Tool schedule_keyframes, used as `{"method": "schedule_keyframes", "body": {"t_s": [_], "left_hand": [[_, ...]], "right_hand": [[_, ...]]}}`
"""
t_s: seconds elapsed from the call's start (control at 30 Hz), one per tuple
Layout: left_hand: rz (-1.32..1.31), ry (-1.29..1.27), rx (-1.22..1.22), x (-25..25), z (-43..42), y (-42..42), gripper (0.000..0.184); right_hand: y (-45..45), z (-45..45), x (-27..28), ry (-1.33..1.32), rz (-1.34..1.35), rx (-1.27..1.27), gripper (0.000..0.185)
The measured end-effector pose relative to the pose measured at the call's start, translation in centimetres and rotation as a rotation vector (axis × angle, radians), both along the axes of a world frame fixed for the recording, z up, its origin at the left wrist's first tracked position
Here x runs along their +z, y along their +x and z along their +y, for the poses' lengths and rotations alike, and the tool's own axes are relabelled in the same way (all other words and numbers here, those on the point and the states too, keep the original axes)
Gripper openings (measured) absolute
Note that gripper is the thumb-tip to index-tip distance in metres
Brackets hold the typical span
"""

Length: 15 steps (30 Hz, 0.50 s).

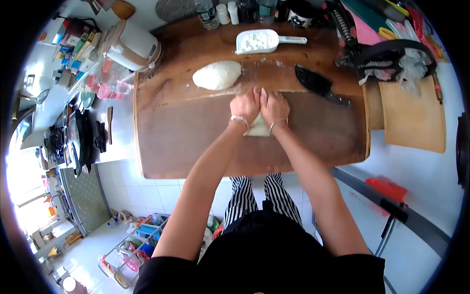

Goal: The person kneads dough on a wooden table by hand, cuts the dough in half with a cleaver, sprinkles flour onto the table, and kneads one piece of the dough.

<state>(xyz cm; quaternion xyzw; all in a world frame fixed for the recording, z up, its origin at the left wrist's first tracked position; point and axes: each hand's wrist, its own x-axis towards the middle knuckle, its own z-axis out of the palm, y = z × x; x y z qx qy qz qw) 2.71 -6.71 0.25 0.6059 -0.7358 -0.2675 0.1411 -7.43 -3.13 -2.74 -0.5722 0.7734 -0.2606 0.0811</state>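
A pale piece of dough (259,129) lies on the brown board under both of my hands, which cover most of it. My left hand (244,106) presses down on it with fingers curled. Right beside it, my right hand (275,105) bears on the dough too, fingers bent and the thumbs close together. A second, smooth oval lump of dough (217,75) rests beyond my left hand. To the right of my right hand lies a black cleaver (316,82). Farther back is a white scoop (257,41) filled with white flour.
The wooden board (176,132) spans the worktop, with flour dust behind my hands. Bottles (207,14) and jars line its back edge. A rice cooker (129,45) stands at the left, a black rack (387,56) at the back right. A wire basket (132,250) sits on the floor.
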Motion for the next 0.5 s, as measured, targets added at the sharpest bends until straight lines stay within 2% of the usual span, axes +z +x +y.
{"method": "schedule_keyframes", "body": {"t_s": [0.07,0.13,0.17,0.2,0.23,0.27,0.33,0.5], "left_hand": [[0.051,0.013,0.026,0.8,1.2,0.3,0.043],[0.17,-0.14,-0.066,1.4,2.8,1.3,0.041],[0.179,-0.294,-0.061,2.6,4.8,1.9,0.033],[0.153,-0.298,-0.026,3.6,7.3,2.1,0.023],[0.125,-0.347,-0.036,3.0,9.9,2.4,0.017],[0.225,-0.458,-0.005,1.6,11.7,2.6,0.017],[0.198,-0.58,-0.027,-1.3,13.7,3.2,0.022],[0.195,-0.586,-0.075,-3.0,10.1,2.9,0.023]], "right_hand": [[0.0,1.0,0.5,-0.104,-0.002,-0.002,0.035],[0.0,2.8,2.4,-0.042,-0.32,0.042,0.033],[0.5,5.0,4.9,-0.06,-0.318,0.053,0.029],[1.5,7.3,7.3,-0.091,-0.305,0.059,0.023],[3.1,9.6,7.5,-0.278,-0.293,0.075,0.019],[3.8,11.5,6.1,-0.343,-0.302,0.079,0.016],[4.1,13.3,2.8,-0.418,-0.134,0.102,0.016],[1.7,9.4,0.1,-0.435,0.0,0.215,0.019]]}}
